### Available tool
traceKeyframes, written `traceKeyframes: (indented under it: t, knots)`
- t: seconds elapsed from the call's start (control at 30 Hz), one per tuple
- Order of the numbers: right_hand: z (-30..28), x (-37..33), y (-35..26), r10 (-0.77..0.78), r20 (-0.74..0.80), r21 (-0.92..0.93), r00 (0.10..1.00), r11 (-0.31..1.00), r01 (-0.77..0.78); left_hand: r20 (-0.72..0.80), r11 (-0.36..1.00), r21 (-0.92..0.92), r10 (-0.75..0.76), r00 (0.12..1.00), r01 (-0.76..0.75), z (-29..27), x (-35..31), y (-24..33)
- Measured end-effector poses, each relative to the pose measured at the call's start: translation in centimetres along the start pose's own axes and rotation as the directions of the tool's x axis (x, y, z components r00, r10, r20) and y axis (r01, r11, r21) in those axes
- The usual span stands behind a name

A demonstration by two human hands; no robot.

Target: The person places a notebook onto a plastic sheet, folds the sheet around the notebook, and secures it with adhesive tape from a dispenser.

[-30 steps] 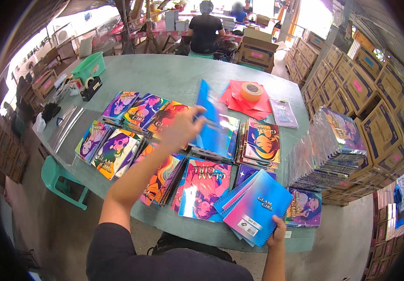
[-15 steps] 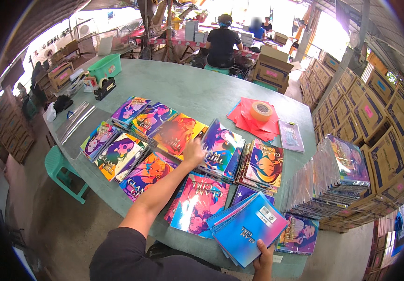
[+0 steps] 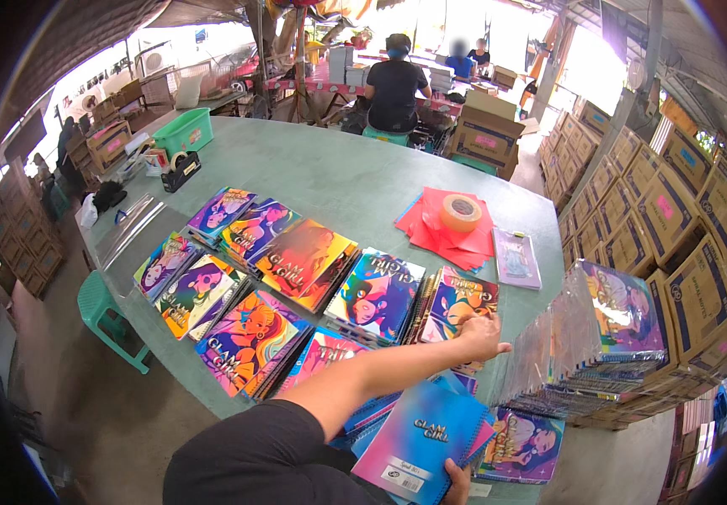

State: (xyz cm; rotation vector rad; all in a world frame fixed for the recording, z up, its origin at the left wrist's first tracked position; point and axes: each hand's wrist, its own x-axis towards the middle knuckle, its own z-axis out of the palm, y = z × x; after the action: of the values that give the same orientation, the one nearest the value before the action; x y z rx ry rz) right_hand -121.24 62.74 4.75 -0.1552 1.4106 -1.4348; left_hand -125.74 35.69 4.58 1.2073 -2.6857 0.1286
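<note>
My left hand [image 3: 481,338] reaches over a stack of orange-and-dark spiral notebooks [image 3: 441,300], thumb held apart from the curled fingers; nothing shows in its grasp. Low in view, my right hand [image 3: 457,483] grips a fanned bundle of spiral notebooks [image 3: 435,429] by its lower right corner, a blue-and-pink cover with a white label uppermost. Beside the left hand's stack is a notebook stack with a white, blue and purple cover [image 3: 376,295]. More stacks stand in two rows, including an orange notebook [image 3: 303,263] and a multicoloured notebook [image 3: 252,341]. My left forearm partly covers a pink notebook [image 3: 319,358].
Red sheets [image 3: 431,231] lie under a tape roll [image 3: 462,212]. A clear-wrapped notebook pile [image 3: 620,311] rises at the right, near stacked cartons [image 3: 665,206]. A green bin [image 3: 185,132] and tape dispenser [image 3: 181,172] sit far left. A person [image 3: 397,88] sits beyond the table.
My left hand has left the raised notebook and moved right to the neighbouring stack. The bundle in my right hand has turned; its label now sits at the lower left.
</note>
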Motion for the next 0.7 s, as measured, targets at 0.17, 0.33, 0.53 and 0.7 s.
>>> traceKeyframes:
  t: [0.17,0.33,0.53,0.7]
  knots:
    - [-1.0,0.1,1.4,0.038,-0.101,0.258,0.994,0.966,-0.011,0.339,0.998,0.062,-0.022,0.940,0.001,2.5,4.3,2.4]
    - [-1.0,0.8,1.2,-0.206,0.135,0.272,0.969,0.948,0.163,-0.088,0.672,-0.736,0.024,0.996,-0.081,0.4,3.9,-8.2]
    - [-1.5,1.5,0.8,-0.173,0.247,0.472,0.953,0.881,0.038,-0.167,0.532,-0.844,-0.146,0.975,-0.065,-10.5,-18.8,-12.4]
    - [-1.6,2.0,1.1,-0.236,0.225,0.118,0.945,0.970,0.214,-0.064,0.689,-0.654,0.360,0.931,-0.312,-8.4,-29.8,-10.5]
